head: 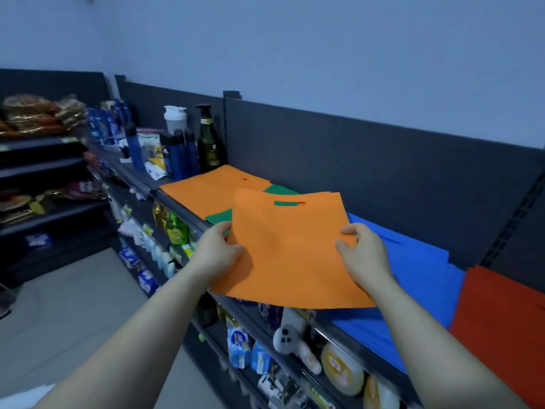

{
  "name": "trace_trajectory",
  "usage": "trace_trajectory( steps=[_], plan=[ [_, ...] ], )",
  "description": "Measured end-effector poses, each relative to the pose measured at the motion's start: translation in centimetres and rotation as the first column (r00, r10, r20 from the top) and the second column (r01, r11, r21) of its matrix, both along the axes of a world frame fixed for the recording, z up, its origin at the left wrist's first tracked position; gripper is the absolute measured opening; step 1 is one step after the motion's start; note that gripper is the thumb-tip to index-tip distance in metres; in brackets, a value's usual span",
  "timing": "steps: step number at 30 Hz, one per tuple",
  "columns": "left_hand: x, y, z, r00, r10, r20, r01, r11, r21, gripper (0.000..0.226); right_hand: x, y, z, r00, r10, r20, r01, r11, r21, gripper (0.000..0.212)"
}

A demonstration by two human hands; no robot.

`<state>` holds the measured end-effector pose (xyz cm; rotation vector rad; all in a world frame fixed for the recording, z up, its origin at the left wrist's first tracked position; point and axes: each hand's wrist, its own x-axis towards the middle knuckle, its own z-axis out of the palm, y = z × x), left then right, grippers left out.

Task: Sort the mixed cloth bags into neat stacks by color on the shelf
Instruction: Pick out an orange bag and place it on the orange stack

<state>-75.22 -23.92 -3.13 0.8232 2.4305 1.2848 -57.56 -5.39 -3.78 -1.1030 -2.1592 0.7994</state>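
I hold a flat orange cloth bag (pixel 290 246) above the top shelf (pixel 177 206), its cut-out handle turned away from me. My left hand (pixel 216 249) pinches its left edge and my right hand (pixel 364 255) grips its right edge. Behind it another orange bag (pixel 206 188) lies flat on the shelf. A green bag (pixel 218 216) lies under the orange ones, showing at two spots. To the right sits a stack of blue bags (pixel 418 278), and beyond that a stack of red bags (pixel 507 320).
Bottles, among them a dark pump bottle (pixel 210 143) and a white shaker (pixel 175 118), crowd the shelf's left end. A dark back panel (pixel 368 154) rises behind the bags. Lower shelves hold packaged goods (pixel 244 349). The aisle floor (pixel 73 305) lies to the left.
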Motion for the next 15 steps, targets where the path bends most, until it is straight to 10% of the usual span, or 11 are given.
trace_trajectory(
  steps=[15],
  plan=[
    [-20.5,5.5,-0.5,0.995,0.082,-0.054,-0.085,0.995,-0.055,0.056,-20.7,6.1,-0.6,0.99,0.134,0.048,-0.135,0.991,0.013,0.024]
  ],
)
